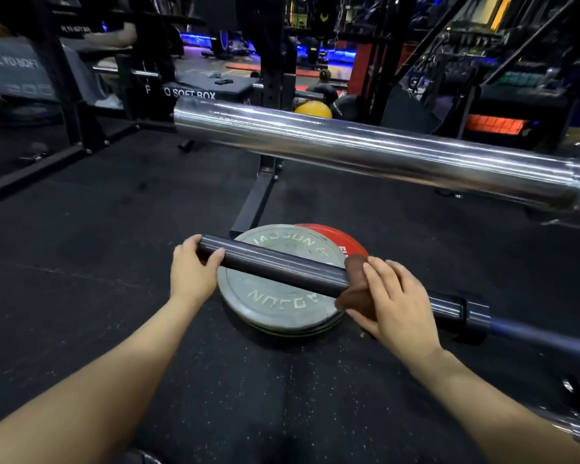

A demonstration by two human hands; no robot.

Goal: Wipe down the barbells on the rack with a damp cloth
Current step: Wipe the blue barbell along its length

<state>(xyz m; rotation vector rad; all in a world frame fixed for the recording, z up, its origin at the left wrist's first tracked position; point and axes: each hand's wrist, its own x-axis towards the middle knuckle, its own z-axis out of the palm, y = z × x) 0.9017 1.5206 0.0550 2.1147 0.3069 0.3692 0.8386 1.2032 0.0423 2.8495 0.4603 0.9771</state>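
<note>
A dark barbell sleeve runs from centre left down to the right, above the floor. My left hand grips its free end, thumb over the top. My right hand holds a brown cloth wrapped round the sleeve near its collar. A second, shiny chrome barbell sleeve lies higher and farther back, crossing the view from centre to the right edge.
Grey weight plates and a red plate are stacked on the black rubber floor under the dark sleeve. Black rack legs stand behind them. A black plyo soft box and a yellow ball sit farther back.
</note>
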